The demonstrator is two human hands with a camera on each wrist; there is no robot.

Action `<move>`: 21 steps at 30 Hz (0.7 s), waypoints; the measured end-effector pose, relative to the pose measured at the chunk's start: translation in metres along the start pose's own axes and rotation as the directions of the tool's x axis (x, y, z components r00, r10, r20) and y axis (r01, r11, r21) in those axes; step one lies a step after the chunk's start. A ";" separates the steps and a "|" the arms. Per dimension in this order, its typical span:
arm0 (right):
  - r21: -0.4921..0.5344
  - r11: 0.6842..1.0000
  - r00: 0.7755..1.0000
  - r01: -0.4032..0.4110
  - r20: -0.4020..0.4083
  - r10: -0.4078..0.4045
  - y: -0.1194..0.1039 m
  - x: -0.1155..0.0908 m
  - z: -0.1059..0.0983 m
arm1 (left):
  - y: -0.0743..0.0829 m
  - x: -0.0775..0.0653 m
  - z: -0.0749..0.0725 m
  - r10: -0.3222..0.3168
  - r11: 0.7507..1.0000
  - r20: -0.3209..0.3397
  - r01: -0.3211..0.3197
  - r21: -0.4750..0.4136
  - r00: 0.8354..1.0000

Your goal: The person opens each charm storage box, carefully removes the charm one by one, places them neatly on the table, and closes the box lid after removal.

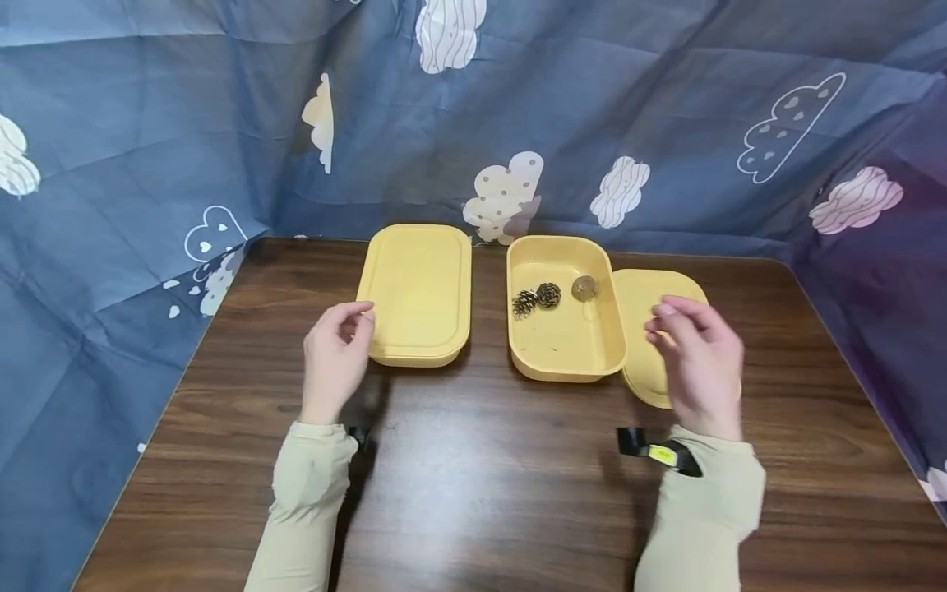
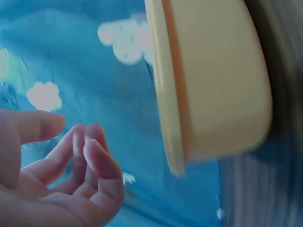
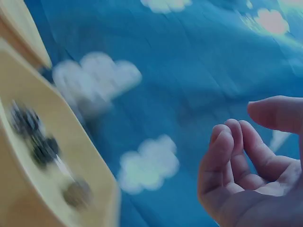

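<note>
On the left stands a yellow box with its lid on [image 1: 418,288]; my left hand [image 1: 336,353] hovers by its near left corner, fingers loosely bent and holding nothing. To its right is an uncovered yellow box [image 1: 565,341]. Inside lie two dark pinecones [image 1: 548,295] side by side and a brownish round ball [image 1: 584,288]. A loose yellow lid [image 1: 644,329] lies against the uncovered box's right side. Above that lid is my right hand [image 1: 699,362], its fingers relaxed, with a gap between thumb and fingertips in the right wrist view.
Both boxes stand toward the back of a dark wooden table [image 1: 459,485]. A blue cloth with cloud prints [image 1: 385,123] hangs behind the table and along its sides. A black strap with a yellow-green tag [image 1: 663,455] is at the right wrist.
</note>
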State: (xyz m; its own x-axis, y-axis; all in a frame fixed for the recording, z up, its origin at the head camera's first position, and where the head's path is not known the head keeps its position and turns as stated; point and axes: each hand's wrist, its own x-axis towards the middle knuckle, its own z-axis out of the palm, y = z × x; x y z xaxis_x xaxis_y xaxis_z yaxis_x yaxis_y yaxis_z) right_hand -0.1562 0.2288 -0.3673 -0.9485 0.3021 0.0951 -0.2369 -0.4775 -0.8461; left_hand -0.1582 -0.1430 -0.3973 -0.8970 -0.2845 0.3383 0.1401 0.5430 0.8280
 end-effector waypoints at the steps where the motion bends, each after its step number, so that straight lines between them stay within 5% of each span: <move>1: -0.023 1.000 0.999 -0.016 0.034 0.017 0.007 -0.001 0.009 | -0.004 0.002 -0.004 -0.017 1.000 -0.013 0.017 0.012 1.000; 7: -0.319 0.944 0.970 -0.086 0.188 0.152 0.056 -0.016 0.067 | -0.024 0.009 -0.013 -0.109 0.991 0.025 0.107 0.075 0.994; 9: -0.473 0.878 0.956 -0.073 0.219 0.197 0.074 -0.023 0.083 | -0.030 0.010 -0.013 -0.149 0.985 0.060 0.142 0.100 0.987; 15: -0.806 0.591 0.921 0.023 0.247 0.301 0.113 -0.043 0.114 | -0.042 0.014 -0.012 -0.260 0.958 0.177 0.230 0.173 0.949; 18: -0.850 0.526 0.919 0.026 0.227 0.321 0.123 -0.047 0.119 | -0.048 0.016 -0.011 -0.289 0.947 0.229 0.243 0.211 0.929; 21: -0.861 0.508 0.915 0.012 0.214 0.341 0.129 -0.046 0.119 | -0.054 0.018 -0.009 -0.291 0.946 0.253 0.238 0.219 0.923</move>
State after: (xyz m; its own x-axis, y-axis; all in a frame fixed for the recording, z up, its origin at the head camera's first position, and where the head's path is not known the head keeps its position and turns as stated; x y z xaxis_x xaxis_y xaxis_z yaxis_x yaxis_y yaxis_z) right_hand -0.1686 0.0549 -0.4184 -0.9940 -0.0625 -0.0894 0.0495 0.4716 -0.8804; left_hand -0.1781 -0.1844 -0.4316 -0.9745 -0.2204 -0.0419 -0.1730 0.6192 0.7660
